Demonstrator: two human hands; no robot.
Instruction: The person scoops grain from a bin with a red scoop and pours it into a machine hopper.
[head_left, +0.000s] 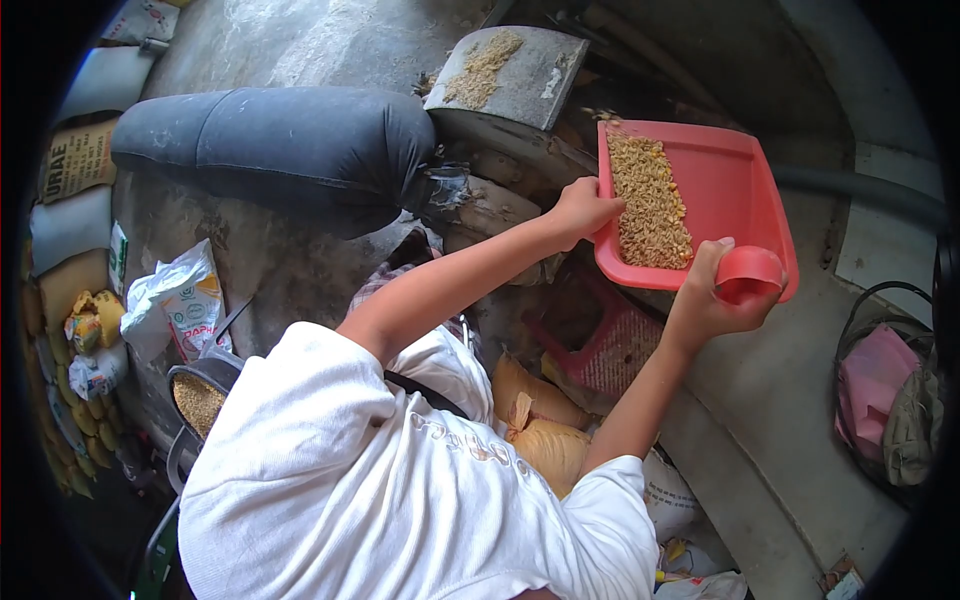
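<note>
Both my hands hold a red plastic dustpan (pixel 712 165) out in front of me. Unhusked grain (pixel 650 205) with a few yellow kernels lies along its left side. At the top left corner, a few blurred grains are at or just beyond the rim. My left hand (pixel 588 210) is closed on the pan's left wall, the thumb over the edge near the grain. Around the short, rounded handle at the lower right, my right hand (pixel 728 298) is wrapped; some of its fingers are hidden behind the handle.
A stuffed dark sack (pixel 290 150) lies beside a concrete block (pixel 520 75) with grain on top. Below the dustpan are a red plastic basket (pixel 610 345) and tied yellowish sacks (pixel 545 430). A dark container of grain (pixel 200 400) stands left, and a bag with pink cloth (pixel 878 370) right.
</note>
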